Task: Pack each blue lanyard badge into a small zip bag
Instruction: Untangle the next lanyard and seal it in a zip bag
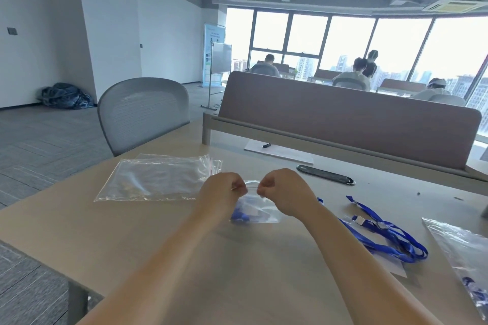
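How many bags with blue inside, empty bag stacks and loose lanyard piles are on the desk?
Bags with blue inside: 2, the held bag and the right-edge bag
Empty bag stack: 1
Loose lanyard pile: 1
Total: 4

We see a pale table (132, 232): clear bags (158, 179) left of its black grommet (325, 174), blue lanyards (396, 248) nearer us, paper (280, 153) behind.
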